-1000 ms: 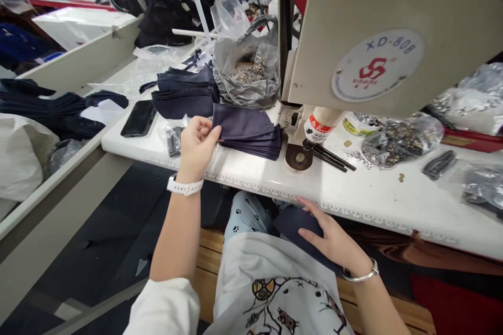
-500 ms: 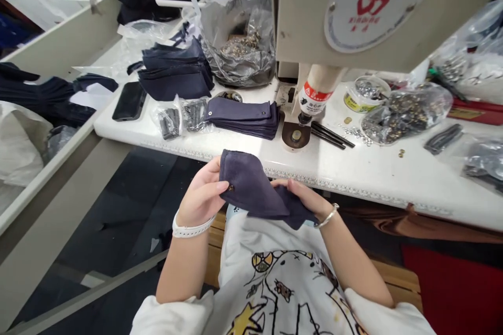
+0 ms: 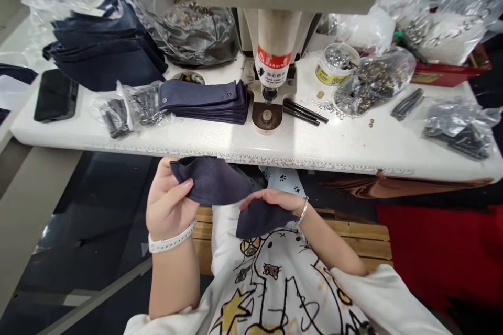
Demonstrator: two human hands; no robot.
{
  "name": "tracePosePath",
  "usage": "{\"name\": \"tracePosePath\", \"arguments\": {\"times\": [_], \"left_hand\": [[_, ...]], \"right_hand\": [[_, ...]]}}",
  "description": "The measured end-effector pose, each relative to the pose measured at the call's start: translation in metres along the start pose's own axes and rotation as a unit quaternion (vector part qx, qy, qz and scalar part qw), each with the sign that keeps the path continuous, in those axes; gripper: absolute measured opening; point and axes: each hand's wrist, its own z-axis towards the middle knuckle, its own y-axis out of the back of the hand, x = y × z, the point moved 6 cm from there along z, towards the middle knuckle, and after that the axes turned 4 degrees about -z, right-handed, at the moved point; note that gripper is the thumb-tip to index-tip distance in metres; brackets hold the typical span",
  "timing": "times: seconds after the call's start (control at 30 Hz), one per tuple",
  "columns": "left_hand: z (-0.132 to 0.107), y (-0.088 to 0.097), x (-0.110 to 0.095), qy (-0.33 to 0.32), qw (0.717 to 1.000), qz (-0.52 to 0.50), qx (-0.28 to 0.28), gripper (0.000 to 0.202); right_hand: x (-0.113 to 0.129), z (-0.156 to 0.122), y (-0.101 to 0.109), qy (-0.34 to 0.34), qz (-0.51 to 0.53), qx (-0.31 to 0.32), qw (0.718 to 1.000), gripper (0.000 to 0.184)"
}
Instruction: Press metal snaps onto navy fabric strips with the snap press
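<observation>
My left hand [image 3: 168, 201], a white band on its wrist, pinches one end of a dark navy fabric piece [image 3: 216, 180] between thumb and fingers. It is held up just in front of the table edge, slightly curled. Over my lap, my right hand [image 3: 281, 200] is closed on navy cloth [image 3: 261, 219] that hangs below its fingers. Whether both hands hold one strip or two pieces, I cannot tell. Beyond them stands a snap press [image 3: 273, 68] with a round lower die [image 3: 266, 116]. Left of the die lies a neat stack of navy strips with snaps [image 3: 200, 95].
A larger navy fabric pile [image 3: 110, 57], a phone [image 3: 56, 95] and small plastic bags [image 3: 129, 107] lie at left. Black rods [image 3: 304, 112], a tub of metal parts [image 3: 337, 63] and a bag of snaps [image 3: 373, 81] are right of the press. The white table [image 3: 334, 149] ends before me.
The view has shifted right and nearer the press. My hands have moved apart; the snap by my left thumb no longer shows, and the cloth in my right hand hangs lower.
</observation>
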Motion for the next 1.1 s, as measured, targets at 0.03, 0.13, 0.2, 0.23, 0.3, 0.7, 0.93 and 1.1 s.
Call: {"name": "tracePosePath", "arguments": {"times": [0.03,0.13,0.2,0.23,0.3,0.7,0.93,1.1], "left_hand": [[-0.002,-0.002,0.001,-0.001,1.0,-0.004,0.002,0.026],[-0.008,-0.007,0.004,0.007,1.0,-0.014,0.012,0.033],[-0.012,-0.01,0.004,0.005,1.0,-0.024,0.014,0.037],[-0.014,-0.011,0.004,0.003,0.999,-0.031,0.016,0.038],[-0.018,-0.013,0.004,0.002,0.999,-0.047,0.025,0.041],[-0.015,-0.013,-0.008,-0.051,0.998,-0.024,0.034,0.065],[-0.014,-0.025,0.001,0.001,0.996,-0.065,0.068,0.074],[-0.016,-0.024,0.008,0.033,0.993,-0.083,0.081,0.057]], "right_hand": [[0.0,0.001,-0.003,0.01,0.008,0.018,1.0,0.063],[0.001,0.003,-0.002,0.02,0.077,-0.018,0.997,0.055],[0.002,0.004,0.002,0.024,0.108,-0.089,0.99,0.05],[0.002,0.005,0.003,0.026,0.122,-0.111,0.986,0.05],[0.003,0.007,0.0,0.034,0.143,-0.122,0.982,0.051],[0.036,-0.037,0.022,0.162,0.084,-0.318,0.93,0.032],[0.049,-0.051,0.024,0.187,0.043,-0.352,0.916,0.033],[0.053,-0.06,0.03,0.182,0.05,-0.367,0.911,0.027]]}}
